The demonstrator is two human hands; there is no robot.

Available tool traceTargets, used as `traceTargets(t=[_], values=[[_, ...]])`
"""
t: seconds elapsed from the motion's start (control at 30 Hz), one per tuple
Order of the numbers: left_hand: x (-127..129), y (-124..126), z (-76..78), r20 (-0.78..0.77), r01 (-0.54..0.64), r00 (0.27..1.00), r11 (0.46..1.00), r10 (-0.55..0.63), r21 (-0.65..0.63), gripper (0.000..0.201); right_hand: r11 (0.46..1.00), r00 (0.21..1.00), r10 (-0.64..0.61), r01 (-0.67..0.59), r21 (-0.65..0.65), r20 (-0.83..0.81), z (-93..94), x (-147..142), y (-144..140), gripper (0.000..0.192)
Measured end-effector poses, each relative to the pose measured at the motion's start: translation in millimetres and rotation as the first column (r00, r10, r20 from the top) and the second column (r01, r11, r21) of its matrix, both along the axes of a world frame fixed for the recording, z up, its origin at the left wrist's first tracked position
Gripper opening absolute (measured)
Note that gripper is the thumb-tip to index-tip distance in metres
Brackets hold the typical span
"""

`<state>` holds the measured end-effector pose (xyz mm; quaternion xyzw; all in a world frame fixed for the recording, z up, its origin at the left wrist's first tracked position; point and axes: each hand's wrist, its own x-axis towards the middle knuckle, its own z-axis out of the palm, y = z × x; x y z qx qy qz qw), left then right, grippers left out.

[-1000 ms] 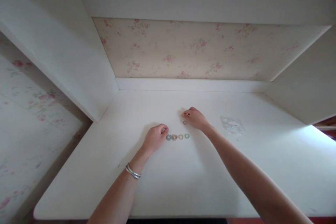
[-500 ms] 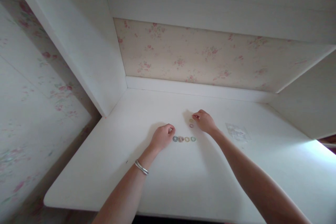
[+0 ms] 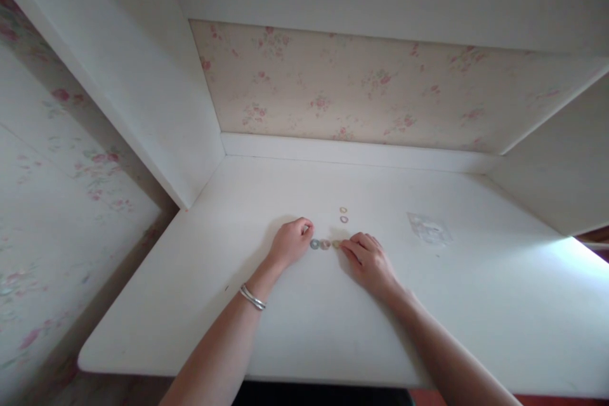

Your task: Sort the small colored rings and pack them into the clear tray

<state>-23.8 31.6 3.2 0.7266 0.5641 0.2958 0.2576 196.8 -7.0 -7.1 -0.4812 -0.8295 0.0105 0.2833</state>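
Left hand (image 3: 289,245): rests on the counter (image 3: 304,323), loosely curled, fingertips just beside the left end of the ring row; whether it pinches anything cannot be told. A bracelet (image 3: 252,297) sits on this wrist.
Right hand (image 3: 368,262): lies flat and low on the counter, fingers extended and touching the right end of the ring row; no ring is seen clamped between the fingers, and the hand covers whatever lies under it.
Ring row (image 3: 325,244): small coloured rings lie flat in a line between the two hands, a blue-grey one at the left, a pinkish one next, a yellowish one against the right fingertips.
Spare rings (image 3: 343,214): two more rings lie apart from the row, toward the back wall, one just behind the other.
Plastic bag (image 3: 428,229): clear, flat, well to the right of the right hand.
Risk, scatter: the rings are light and loose; a sideways push from the right fingertips is likely to slide the whole row out of line.
Risk, grip: a flat thin ring on a smooth surface may slip from the fingertips on lifting.
Risk, sweep: the right forearm crosses near the row; drawing it back low could drag rings toward the front edge.
Risk, sight: pale rings on a white surface are hard to distinguish; one under the hand may go unnoticed.
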Motion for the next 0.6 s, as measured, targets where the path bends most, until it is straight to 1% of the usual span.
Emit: traceTargets(t=[0.2, 0.3, 0.37, 0.43, 0.53, 0.6], values=[[1.5, 0.2, 0.3, 0.006, 0.000, 1.000, 1.000, 0.000, -0.002, 0.027, 1.000, 0.997, 0.021, -0.021, 0.002, 0.077, 3.4, -1.2, 2.4, 0.022], [1.9, 0.2, 1.9, 0.013, 0.006, 1.000, 1.000, -0.006, -0.011, 0.026, 0.999, 0.997, 0.037, -0.037, 0.002, 0.068, 3.2, -2.6, 2.4, 0.022], [1.5, 0.0, 2.7, 0.022, 0.005, 1.000, 1.000, -0.005, -0.020, 0.025, 1.000, 1.000, 0.020, -0.020, 0.003, -0.017, 3.4, -2.0, 1.9, 0.022], [0.7, -0.7, 2.6, 0.036, 0.008, 0.999, 1.000, -0.007, -0.029, 0.026, 0.999, 0.985, -0.036, 0.034, -0.011, -0.169, 4.8, 1.0, 1.5, 0.022], [0.6, -1.5, 1.8, 0.062, 0.001, 0.998, 0.999, 0.002, -0.040, 0.027, 0.981, 0.897, -0.193, 0.178, -0.074, -0.398, 9.4, 10.8, 4.1, 0.025], [3.7, 0.5, 3.0, 0.056, -0.008, 0.998, 0.999, 0.010, -0.043, 0.028, 0.949, 0.821, -0.313, 0.282, -0.138, -0.477, 12.5, 19.9, 8.8, 0.029]])
